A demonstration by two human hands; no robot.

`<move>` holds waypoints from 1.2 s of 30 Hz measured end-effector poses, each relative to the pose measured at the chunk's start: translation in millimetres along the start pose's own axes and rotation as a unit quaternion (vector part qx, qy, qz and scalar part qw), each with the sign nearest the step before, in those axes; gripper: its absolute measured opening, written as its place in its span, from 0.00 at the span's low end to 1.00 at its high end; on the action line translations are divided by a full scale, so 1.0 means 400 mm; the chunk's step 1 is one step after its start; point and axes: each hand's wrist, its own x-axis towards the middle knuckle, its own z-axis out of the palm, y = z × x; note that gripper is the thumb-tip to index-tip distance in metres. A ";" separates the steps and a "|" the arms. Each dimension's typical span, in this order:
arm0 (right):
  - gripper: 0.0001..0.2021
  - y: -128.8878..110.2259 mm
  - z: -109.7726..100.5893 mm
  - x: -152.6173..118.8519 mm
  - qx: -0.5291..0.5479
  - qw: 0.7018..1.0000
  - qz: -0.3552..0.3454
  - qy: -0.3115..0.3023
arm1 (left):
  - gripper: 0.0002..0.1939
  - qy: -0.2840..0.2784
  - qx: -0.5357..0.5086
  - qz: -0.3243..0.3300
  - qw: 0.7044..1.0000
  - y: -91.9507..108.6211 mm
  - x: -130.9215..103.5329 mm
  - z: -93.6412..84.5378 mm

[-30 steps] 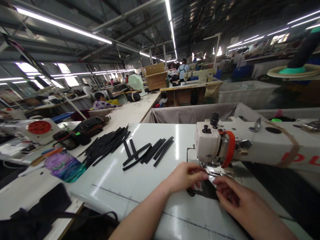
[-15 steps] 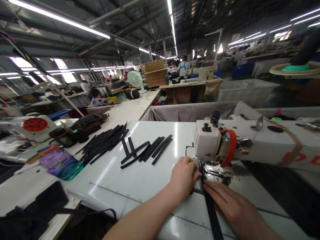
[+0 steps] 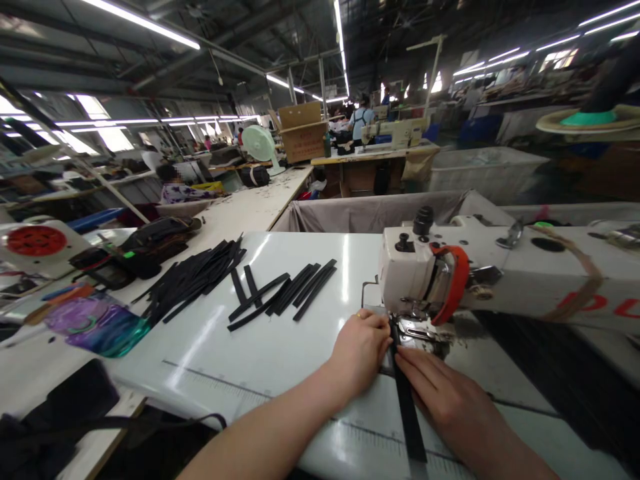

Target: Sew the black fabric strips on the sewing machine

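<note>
A long black fabric strip (image 3: 409, 413) lies lengthwise under the head of a white sewing machine (image 3: 520, 273), its near end on the white table. My left hand (image 3: 361, 347) is closed on the strip's left edge, fingers bent, just in front of the metal presser foot and plate (image 3: 417, 331). My right hand (image 3: 445, 393) lies along the strip's right side, with its fingers together and their tips gripping the edge. The right thumb is hidden. The strip's far end is hidden under the machine head.
Several short black strips (image 3: 285, 293) lie on the table (image 3: 225, 353), left of the machine. Beyond them is a heap of black strips (image 3: 197, 277). A purple and teal pouch (image 3: 95, 323) sits at the left. Wide black material (image 3: 550, 380) lies right of my right hand.
The strip has moved forward toward the machine, so its near end now shows. Both hands keep their hold close to the presser foot. The view has shifted slightly.
</note>
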 end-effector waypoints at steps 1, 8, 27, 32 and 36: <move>0.18 0.001 -0.003 0.000 0.002 1.000 -0.008 0.002 | 0.09 -0.005 0.010 0.003 1.000 0.001 -0.001 -0.002; 0.17 0.004 -0.001 -0.011 0.012 1.000 0.000 0.008 | 0.09 0.000 0.066 0.010 0.998 0.011 -0.003 0.013; 0.16 0.000 0.007 -0.008 0.048 0.998 0.034 0.008 | 0.12 0.000 0.112 -0.015 0.994 0.010 0.000 0.069; 0.17 0.005 -0.005 0.007 0.061 0.997 0.042 -0.004 | 0.12 0.003 0.113 -0.012 0.994 0.015 0.005 0.054; 0.17 0.002 -0.009 0.012 0.049 0.998 0.045 0.003 | 0.09 -0.013 0.132 0.002 0.991 0.024 0.010 0.038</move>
